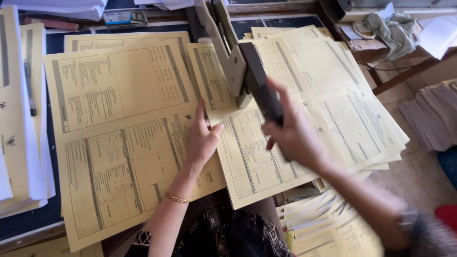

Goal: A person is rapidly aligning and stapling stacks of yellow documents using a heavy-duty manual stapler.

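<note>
- I count two hands in my view. The left hand lies flat, fingers spread, on the yellow printed sheets, its grip apart and pressing the paper down where two sheets overlap.
- The right hand has its grip clamped on the dark handle of the long-arm stapler, just at 3 o'clock of the left hand.
- One stapler: its arm runs from 12 o'clock down to the centre of the bench, over the middle sheet. The head is covered by the right hand, so I cannot see where it meets the paper.
- One large yellow sheet lies at 9 o'clock; a second yellow sheet sits under both hands. At 3 o'clock there is a fanned stack of yellow sheets; I cannot count its layers.
- One gold bracelet on the left wrist.
- One pen rests on a paper pile at the 9 o'clock edge; that pile is cut off by the frame.
- One grey cloth at 1 o'clock.
- A loose heap of papers at 5 o'clock is partly hidden by the right forearm, which is blurred.
- The print on the sheets is too small to make out.
</note>
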